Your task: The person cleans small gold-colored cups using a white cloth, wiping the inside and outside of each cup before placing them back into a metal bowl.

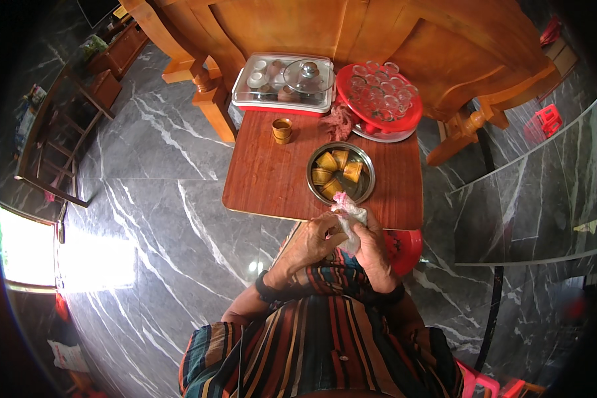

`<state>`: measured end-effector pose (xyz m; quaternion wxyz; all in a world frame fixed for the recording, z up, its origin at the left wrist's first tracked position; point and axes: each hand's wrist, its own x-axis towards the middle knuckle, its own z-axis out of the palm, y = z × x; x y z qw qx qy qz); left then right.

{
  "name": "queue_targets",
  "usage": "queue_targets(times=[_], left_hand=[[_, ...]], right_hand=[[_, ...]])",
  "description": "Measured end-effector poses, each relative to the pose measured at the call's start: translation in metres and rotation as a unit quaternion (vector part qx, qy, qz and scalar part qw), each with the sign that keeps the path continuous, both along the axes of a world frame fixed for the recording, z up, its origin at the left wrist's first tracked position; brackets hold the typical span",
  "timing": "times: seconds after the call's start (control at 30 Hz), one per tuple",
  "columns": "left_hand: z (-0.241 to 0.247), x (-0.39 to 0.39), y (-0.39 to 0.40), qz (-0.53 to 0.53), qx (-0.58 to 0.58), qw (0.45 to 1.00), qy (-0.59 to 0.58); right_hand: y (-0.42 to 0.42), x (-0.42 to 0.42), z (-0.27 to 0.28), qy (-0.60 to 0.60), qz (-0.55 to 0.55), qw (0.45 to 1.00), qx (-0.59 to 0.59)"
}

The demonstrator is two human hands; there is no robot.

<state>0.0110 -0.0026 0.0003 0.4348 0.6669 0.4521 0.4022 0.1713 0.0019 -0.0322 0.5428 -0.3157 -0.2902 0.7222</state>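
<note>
Over the near edge of a low reddish-brown wooden table (263, 181), both hands are on a crumpled white cloth (350, 226) with a pink end. My right hand (375, 248) grips it from the right. The curled fingers and thumb of my left hand (308, 244) pinch its left side. Whether anything lies inside the cloth is hidden. Just beyond the hands, a stainless steel bowl (310, 174) holds several yellow-brown ribbed cups (352, 171), tipped at different angles, in what looks like water. Two similar cups (281, 131) stand stacked farther left on the table.
At the back left is a tray with a clear cover (248, 92) over small cups, a glass lid (298, 82) on top. Back right, a red tray (346, 94) carries several small glasses; a reddish cloth (337, 122) lies beside it. A wooden bench (298, 30) stands behind.
</note>
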Motion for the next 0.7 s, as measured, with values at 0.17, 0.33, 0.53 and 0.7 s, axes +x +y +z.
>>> queue_targets(times=[0.17, 0.33, 0.53, 0.7], left_hand=[[-0.001, 0.003, 0.0, 0.006, -0.007, 1.0, -0.02], [-0.004, 0.003, 0.0, -0.024, 0.005, 0.999, -0.031], [-0.006, 0.005, -0.001, -0.036, 0.083, 0.995, -0.034], [-0.007, -0.001, 0.003, -0.029, 0.165, 0.985, 0.029]], right_hand=[[0.0, 0.002, -0.006, -0.031, -0.033, 0.999, 0.015], [0.005, 0.002, -0.012, -0.033, -0.079, 0.996, 0.027], [0.013, 0.016, -0.018, 0.047, 0.052, 0.997, -0.044], [0.004, 0.004, -0.003, 0.112, 0.062, 0.985, -0.116]])
